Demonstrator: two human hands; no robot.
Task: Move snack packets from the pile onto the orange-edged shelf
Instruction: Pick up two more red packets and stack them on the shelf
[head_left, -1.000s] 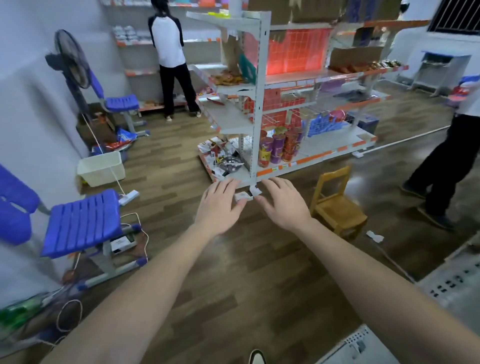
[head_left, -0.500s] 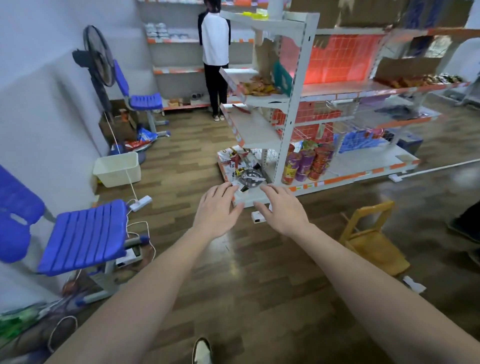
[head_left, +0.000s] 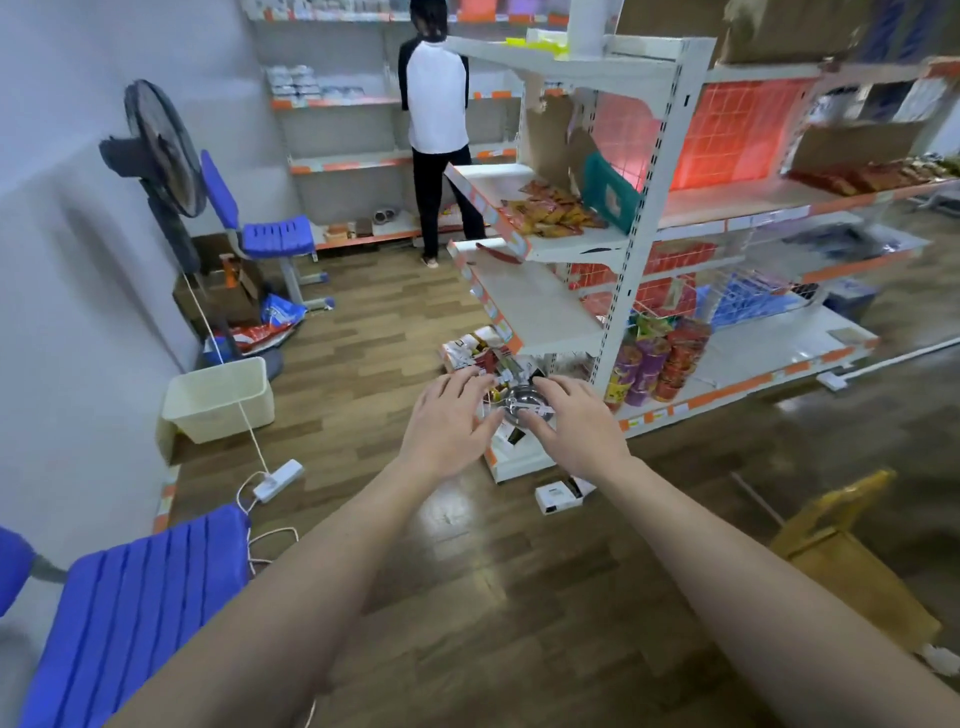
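A pile of orange and red snack packets (head_left: 550, 213) lies on an upper end shelf of the white rack. Below it is a bare orange-edged shelf (head_left: 524, 304) with one red packet (head_left: 498, 254) at its back. On the bottom shelf sit mixed packets and a shiny metal dish (head_left: 522, 405). My left hand (head_left: 449, 423) and my right hand (head_left: 576, 426) are stretched forward side by side, fingers spread, in front of that bottom shelf. Both hands hold nothing.
A person (head_left: 436, 130) stands at the back wall shelves. A fan (head_left: 161, 156), blue chairs (head_left: 270, 234), a cream bin (head_left: 221, 397) and a power strip (head_left: 278, 480) line the left. A small wooden chair (head_left: 852, 561) is on the right. A white box (head_left: 561, 493) lies on the floor.
I have moved closer to the rack's end and the view swung left. My empty hands now overlap the bottom shelf's clutter instead of the floor before it.
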